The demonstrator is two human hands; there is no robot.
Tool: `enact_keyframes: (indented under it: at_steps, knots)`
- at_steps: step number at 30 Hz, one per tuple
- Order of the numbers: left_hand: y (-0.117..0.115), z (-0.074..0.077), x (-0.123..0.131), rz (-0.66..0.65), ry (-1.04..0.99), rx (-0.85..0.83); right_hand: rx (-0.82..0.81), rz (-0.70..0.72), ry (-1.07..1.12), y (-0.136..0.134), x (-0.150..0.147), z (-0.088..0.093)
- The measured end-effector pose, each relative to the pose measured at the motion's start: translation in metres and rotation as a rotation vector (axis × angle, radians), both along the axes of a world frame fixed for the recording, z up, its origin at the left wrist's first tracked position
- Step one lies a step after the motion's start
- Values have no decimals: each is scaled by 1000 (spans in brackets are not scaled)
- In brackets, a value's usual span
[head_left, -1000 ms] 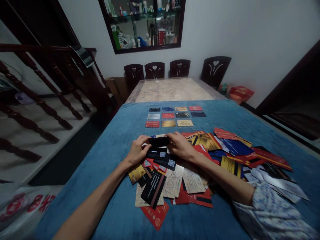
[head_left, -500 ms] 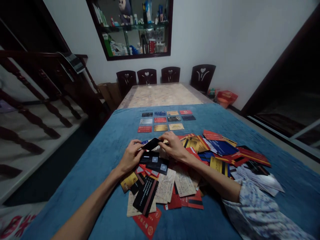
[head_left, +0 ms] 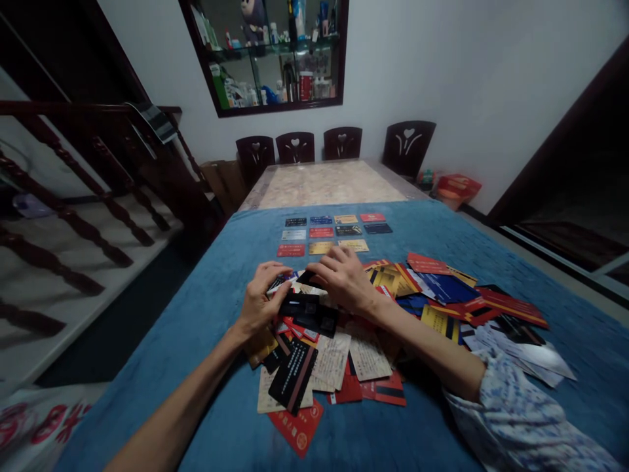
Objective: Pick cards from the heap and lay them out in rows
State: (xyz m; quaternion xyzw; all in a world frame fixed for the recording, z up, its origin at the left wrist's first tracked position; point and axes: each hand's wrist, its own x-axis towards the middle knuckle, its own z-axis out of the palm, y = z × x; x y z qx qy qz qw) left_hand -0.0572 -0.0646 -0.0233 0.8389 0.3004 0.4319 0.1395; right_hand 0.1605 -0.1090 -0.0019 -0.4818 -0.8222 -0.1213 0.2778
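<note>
My right hand (head_left: pixel 341 280) is closed on a black bank card (head_left: pixel 309 278), tilted above the heap, its fingers covering much of the card. To its left, my left hand (head_left: pixel 263 298) has thumb and fingers apart, resting by the cards with nothing visibly gripped. Two dark cards (head_left: pixel 307 311) overlap just below the hands. Nearer to me, a black card with a brown stripe (head_left: pixel 293 377) lies over cream cards (head_left: pixel 330 362), and a red card (head_left: pixel 299 426) pokes out at the bottom. Beyond the hands, cards lie face up in three rows, including a gold card (head_left: pixel 322 248).
A blue cloth (head_left: pixel 196 288) covers the near part of the table. More cards are heaped on the right, with a blue card (head_left: pixel 449 287) and loose white slips (head_left: pixel 511 347). Several dark chairs (head_left: pixel 295 145) stand at the far end; a wooden railing (head_left: pixel 93 183) is on the left.
My left hand has let go of the black card; my right hand alone now holds it. The fingers of my left hand have spread, and the camera view has shifted slightly.
</note>
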Motion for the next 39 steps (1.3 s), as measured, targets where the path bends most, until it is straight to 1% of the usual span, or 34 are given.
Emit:
enact_keyframes:
  at_steps: [3,8,12,16,21,26,28,34,39]
  knots:
    - [-6,0,3,-29,0,-28,-13,47,-46,-2,-4,-1]
    - [-6,-9,9,-72,23,-49,-31,69,-72,1,-7,-10]
    - [-4,-16,12,-73,37,-98,-61,74,-34,4,-8,-16]
    - [-3,-20,12,-68,46,-135,-117,79,32,4,-7,-19]
    - [0,-20,6,-23,43,-141,-243,61,37,5,4,-14]
    - [6,-21,-1,6,64,-141,-399,-18,-22,6,14,-4]
    - [7,-23,-2,11,84,-142,-435,-46,-34,6,15,-2]
    - [9,-26,-2,-1,134,-98,-409,-70,-71,5,9,-5]
    - [10,-27,-3,27,156,-90,-406,-84,-97,1,4,-6]
